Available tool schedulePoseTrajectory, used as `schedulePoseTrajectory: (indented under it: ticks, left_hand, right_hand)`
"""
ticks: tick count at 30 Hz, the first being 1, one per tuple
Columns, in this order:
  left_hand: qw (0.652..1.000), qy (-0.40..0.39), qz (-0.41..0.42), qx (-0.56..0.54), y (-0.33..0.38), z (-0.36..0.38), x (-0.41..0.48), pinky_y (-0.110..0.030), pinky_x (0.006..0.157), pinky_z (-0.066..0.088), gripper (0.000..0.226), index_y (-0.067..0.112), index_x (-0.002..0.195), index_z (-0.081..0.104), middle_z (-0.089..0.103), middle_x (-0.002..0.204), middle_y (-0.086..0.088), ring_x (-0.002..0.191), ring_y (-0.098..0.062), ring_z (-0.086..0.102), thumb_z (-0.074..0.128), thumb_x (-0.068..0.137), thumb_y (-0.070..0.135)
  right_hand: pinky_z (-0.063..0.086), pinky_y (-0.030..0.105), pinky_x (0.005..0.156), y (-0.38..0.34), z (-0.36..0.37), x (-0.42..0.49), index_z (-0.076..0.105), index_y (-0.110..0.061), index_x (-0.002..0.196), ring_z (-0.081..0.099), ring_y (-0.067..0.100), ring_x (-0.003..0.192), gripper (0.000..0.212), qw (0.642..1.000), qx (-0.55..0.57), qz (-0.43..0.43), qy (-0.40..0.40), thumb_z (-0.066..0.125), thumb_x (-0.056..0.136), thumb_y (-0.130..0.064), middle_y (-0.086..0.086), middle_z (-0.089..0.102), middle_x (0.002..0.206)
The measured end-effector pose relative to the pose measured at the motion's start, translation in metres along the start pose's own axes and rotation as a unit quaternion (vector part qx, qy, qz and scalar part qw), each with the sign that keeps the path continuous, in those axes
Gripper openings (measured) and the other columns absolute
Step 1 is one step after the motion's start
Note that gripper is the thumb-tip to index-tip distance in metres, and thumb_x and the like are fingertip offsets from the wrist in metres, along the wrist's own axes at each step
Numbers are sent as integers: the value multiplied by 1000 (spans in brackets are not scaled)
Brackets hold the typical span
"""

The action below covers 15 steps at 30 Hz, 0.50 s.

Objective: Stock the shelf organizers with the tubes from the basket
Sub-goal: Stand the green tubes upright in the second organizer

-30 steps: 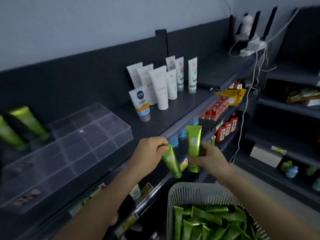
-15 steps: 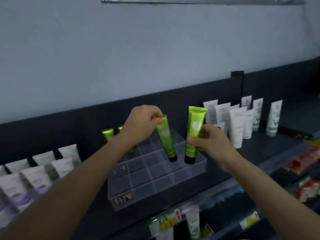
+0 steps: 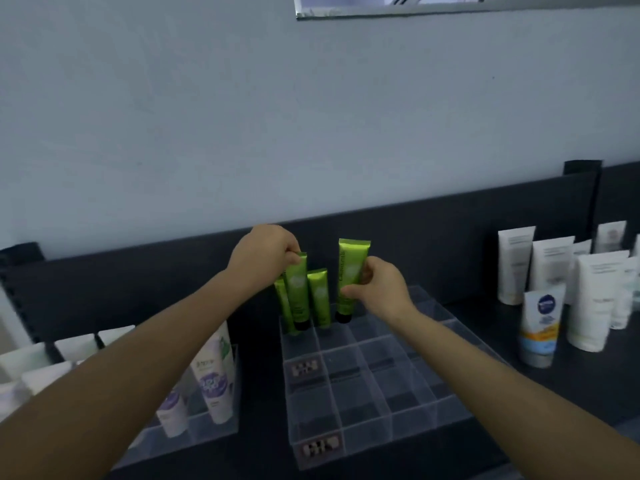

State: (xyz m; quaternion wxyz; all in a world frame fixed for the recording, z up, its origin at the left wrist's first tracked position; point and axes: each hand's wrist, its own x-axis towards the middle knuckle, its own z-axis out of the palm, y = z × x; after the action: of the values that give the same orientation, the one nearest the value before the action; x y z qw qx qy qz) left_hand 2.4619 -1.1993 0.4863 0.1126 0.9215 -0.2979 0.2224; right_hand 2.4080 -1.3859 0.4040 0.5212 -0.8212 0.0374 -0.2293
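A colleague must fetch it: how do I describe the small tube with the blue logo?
On the dark shelf, look right of the clear divided organizer to the group of white tubes. The small tube stands cap down at the front of that group, nearest the organizer. It is the shortest there and alone bears a round blue logo above an orange band.

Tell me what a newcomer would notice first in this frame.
Two bright green tubes, held cap-down at the back of the clear organizer: the left hand pinches the left tube by its top, the right hand grips the right tube. Two stocked tubes already stand there, and white tubes line the dark shelf at right.
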Motion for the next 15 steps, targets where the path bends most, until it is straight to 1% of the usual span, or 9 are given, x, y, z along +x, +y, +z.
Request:
schedulePoseTrajectory:
  ticks: [2,5,8,10,13,15]
  left_hand:
    - [1000,0,-4,9,-8,6,5,-33,76,51,15,13,93,74,71,94,-2,84,-18,63,64,86,23]
    - [1000,-1,-7,17,-18,14,10,-35,78,51,16,13,92,74,71,95,-2,86,-19,63,64,86,24]
    - [999,-15,-18,22,-27,24,10,-34,78,51,15,14,92,74,70,95,-1,88,-20,63,64,86,24]
    - [999,-38,-26,29,-33,30,10,-35,78,52,15,15,93,74,70,96,-2,87,-21,63,64,86,24]
    - [995,-81,-29,49,-41,38,12,-36,77,53,15,16,93,73,70,96,-4,87,-22,64,63,86,26]
    - [992,-106,-26,60,-42,42,14,-37,76,53,16,15,93,73,69,95,-4,86,-22,64,63,87,25]
  right_hand:
    - [54,33,76,4,12,11,60,-18,86,65,17,85,27,1000,2,8,-3,80,70,-10,-1,68,86]
    - [48,21,66,9,25,24,59,-18,90,63,14,84,28,1000,13,15,-21,78,72,-7,-4,65,86]
    - [41,12,57,15,35,32,60,-17,91,59,9,79,25,998,-31,7,-53,77,74,-9,-5,64,86]
    - [41,13,57,20,42,37,61,-16,92,59,10,79,25,997,-57,3,-58,77,74,-11,-4,64,87]
    - [45,20,65,23,51,45,61,-15,91,60,14,84,24,997,-63,8,-54,77,74,-12,-1,64,90]
    - [44,21,65,25,56,49,60,-15,89,59,14,84,23,994,-87,8,-65,77,75,-12,-1,63,89]
